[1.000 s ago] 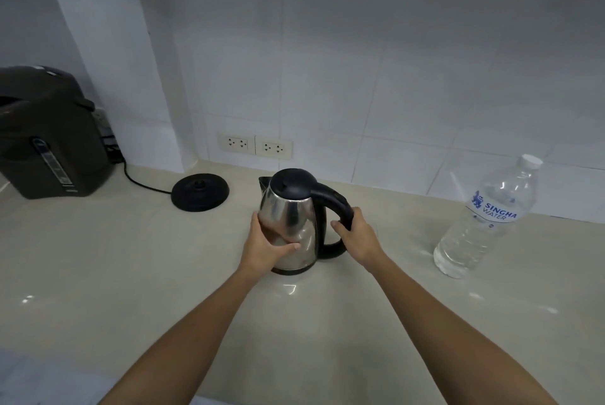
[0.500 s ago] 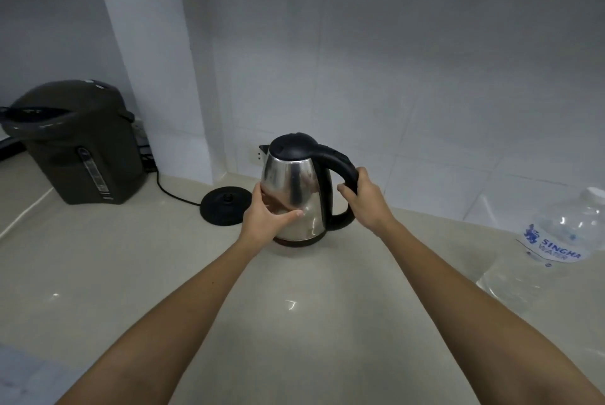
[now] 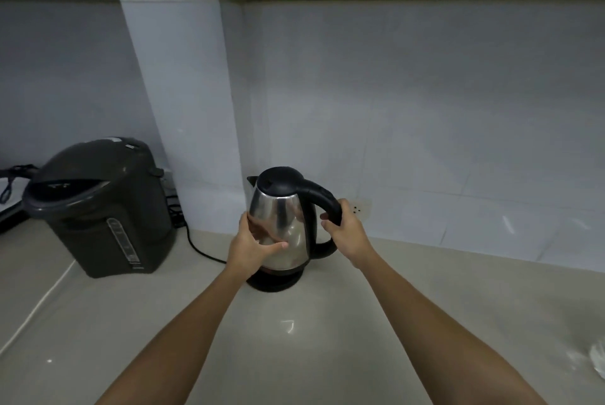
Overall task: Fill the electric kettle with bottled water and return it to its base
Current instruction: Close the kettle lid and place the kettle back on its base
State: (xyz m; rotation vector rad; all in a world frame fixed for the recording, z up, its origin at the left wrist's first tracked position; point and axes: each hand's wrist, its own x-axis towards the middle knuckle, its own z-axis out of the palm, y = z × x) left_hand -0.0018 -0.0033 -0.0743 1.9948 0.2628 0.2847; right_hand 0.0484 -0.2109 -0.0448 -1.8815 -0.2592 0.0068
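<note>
The steel electric kettle [image 3: 278, 215] with its black lid down stands upright over its round black base [image 3: 274, 283], slightly tilted; I cannot tell whether it is fully seated. My left hand [image 3: 252, 249] cups the kettle's steel body from the left side. My right hand [image 3: 347, 231] is wrapped around the black handle on the right. Only a blurred sliver of the water bottle [image 3: 597, 357] shows at the right edge of the frame.
A dark grey hot-water dispenser [image 3: 98, 208] stands on the beige counter [image 3: 294, 339] to the left. The base's black cord [image 3: 199, 249] runs back to the wall by the white pillar. A wall socket [image 3: 360, 208] sits behind my right hand.
Both hands carried the kettle left from the middle of the counter to over its base. The view swung left, so the bottle slid almost out of frame.
</note>
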